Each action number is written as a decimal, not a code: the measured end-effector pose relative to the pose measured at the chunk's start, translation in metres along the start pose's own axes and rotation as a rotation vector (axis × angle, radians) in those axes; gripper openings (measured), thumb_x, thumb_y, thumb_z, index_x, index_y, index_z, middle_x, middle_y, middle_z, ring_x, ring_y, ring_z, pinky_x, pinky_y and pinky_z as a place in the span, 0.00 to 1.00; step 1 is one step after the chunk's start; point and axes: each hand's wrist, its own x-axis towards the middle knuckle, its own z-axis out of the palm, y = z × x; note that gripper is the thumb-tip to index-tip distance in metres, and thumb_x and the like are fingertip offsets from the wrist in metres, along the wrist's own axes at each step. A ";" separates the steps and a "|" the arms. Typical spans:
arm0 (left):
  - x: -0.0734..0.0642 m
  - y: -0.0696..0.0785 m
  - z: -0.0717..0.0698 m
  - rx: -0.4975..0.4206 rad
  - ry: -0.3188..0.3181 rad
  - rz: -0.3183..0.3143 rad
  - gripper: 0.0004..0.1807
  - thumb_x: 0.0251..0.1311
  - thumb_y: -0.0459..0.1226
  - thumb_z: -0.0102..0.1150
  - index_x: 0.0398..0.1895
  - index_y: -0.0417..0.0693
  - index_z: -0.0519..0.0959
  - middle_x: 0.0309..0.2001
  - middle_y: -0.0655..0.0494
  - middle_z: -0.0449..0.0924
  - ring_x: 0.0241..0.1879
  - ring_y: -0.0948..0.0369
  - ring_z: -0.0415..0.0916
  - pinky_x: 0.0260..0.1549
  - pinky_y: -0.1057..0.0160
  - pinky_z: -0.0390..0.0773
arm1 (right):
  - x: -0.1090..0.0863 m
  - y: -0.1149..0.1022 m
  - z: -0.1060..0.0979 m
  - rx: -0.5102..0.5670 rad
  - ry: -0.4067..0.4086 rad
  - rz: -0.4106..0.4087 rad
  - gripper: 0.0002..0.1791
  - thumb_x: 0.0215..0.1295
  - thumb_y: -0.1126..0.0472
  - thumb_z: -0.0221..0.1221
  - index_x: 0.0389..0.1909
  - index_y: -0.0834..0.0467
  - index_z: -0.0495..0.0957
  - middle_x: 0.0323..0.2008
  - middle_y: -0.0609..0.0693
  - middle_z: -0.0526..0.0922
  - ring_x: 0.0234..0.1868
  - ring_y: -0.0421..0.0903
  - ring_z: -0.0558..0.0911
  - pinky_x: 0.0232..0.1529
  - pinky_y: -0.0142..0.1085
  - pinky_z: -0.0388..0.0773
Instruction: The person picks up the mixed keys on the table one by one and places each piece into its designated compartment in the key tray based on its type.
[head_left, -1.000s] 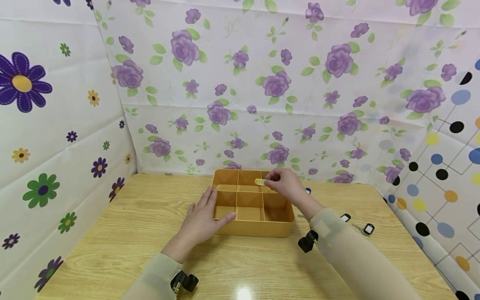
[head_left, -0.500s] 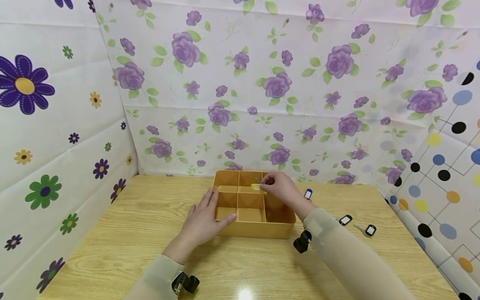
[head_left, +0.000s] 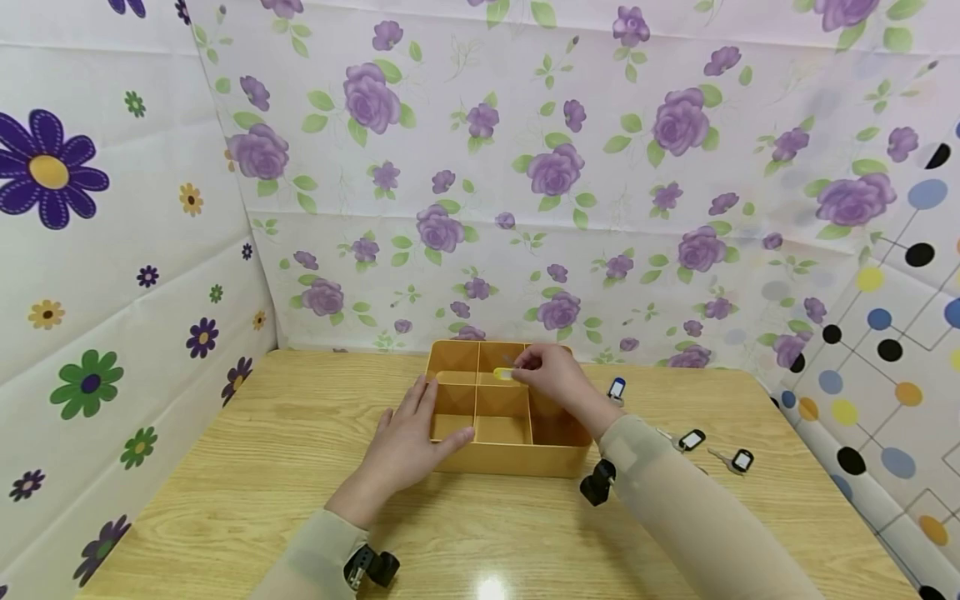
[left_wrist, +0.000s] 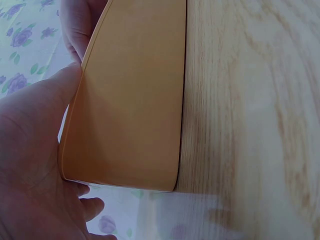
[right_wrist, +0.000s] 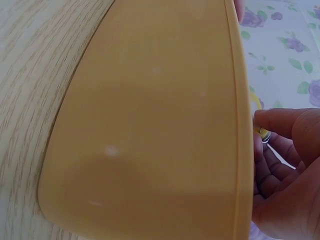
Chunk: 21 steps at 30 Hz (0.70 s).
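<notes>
A yellow key tag (head_left: 503, 374) is pinched between the thumb and fingertips of my right hand (head_left: 557, 375), above the back middle compartment of an orange divided box (head_left: 517, 459). In the right wrist view, a metal ring and part of a key (right_wrist: 280, 156) show by the tag. My left hand (head_left: 405, 437) rests on the box's front left corner, fingers extended along the left side and thumb on the front rim. The front left and front middle compartments look bare; the back right one is partly hidden by my right hand.
Right of the box lie a blue-tagged key (head_left: 617, 388) and two black-tagged keys, one nearer (head_left: 691, 440) and one farther right (head_left: 742, 460). My right forearm partly covers that side. Patterned cloth (head_left: 480, 167) hangs behind the wooden table (head_left: 300, 417) and along both sides.
My right hand has moved left with the yellow key tag, from near the back right compartment to over the back middle one. The left hand stays on the box.
</notes>
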 end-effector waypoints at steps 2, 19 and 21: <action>0.000 0.000 0.000 -0.002 0.000 0.001 0.64 0.72 0.76 0.52 0.92 0.43 0.44 0.91 0.44 0.36 0.87 0.41 0.47 0.79 0.24 0.46 | 0.000 -0.001 0.001 -0.001 0.000 -0.004 0.06 0.77 0.59 0.71 0.46 0.58 0.89 0.41 0.50 0.88 0.41 0.48 0.84 0.46 0.43 0.85; 0.000 -0.001 0.001 -0.013 0.002 0.002 0.64 0.72 0.76 0.52 0.92 0.43 0.44 0.91 0.44 0.35 0.86 0.40 0.49 0.79 0.24 0.44 | -0.002 -0.005 0.001 0.000 0.011 0.018 0.21 0.78 0.56 0.70 0.65 0.61 0.85 0.53 0.52 0.88 0.52 0.53 0.86 0.54 0.48 0.86; 0.000 -0.001 0.001 -0.007 0.003 0.001 0.65 0.70 0.78 0.50 0.92 0.43 0.44 0.91 0.44 0.36 0.86 0.40 0.48 0.79 0.24 0.44 | -0.003 -0.006 -0.001 0.006 0.009 0.019 0.23 0.78 0.57 0.70 0.68 0.61 0.84 0.54 0.53 0.88 0.53 0.53 0.87 0.54 0.48 0.87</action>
